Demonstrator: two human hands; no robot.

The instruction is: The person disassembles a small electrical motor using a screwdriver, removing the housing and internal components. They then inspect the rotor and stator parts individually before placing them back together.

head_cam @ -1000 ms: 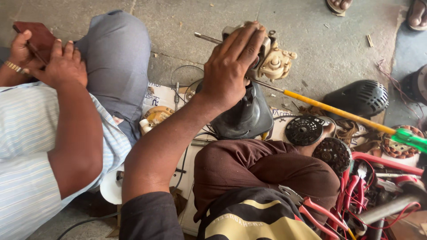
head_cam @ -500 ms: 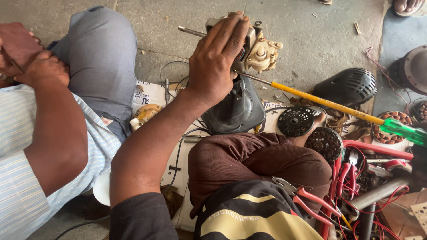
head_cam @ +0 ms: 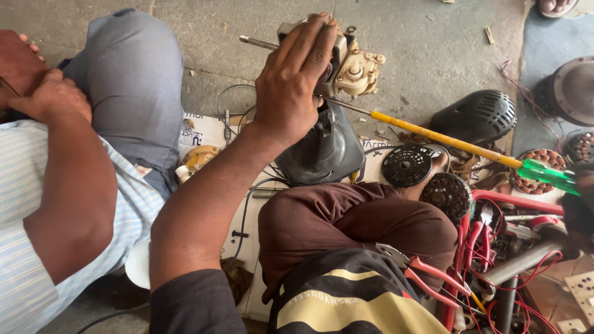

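Grip unchanged at upper centre: left hand (head_cam: 296, 86) stayed clasped over the cream motor gearbox (head_cam: 354, 67), the yellow-shafted screwdriver (head_cam: 445, 140) still probing beneath, right hand unseen.

Rough grey concrete floor (head_cam: 433, 55), scattered debris, even daylight, cluttered ground

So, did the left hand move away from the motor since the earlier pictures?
No. The left hand still grips the cream motor, same side of the black ribbed cover; only the view shifted.
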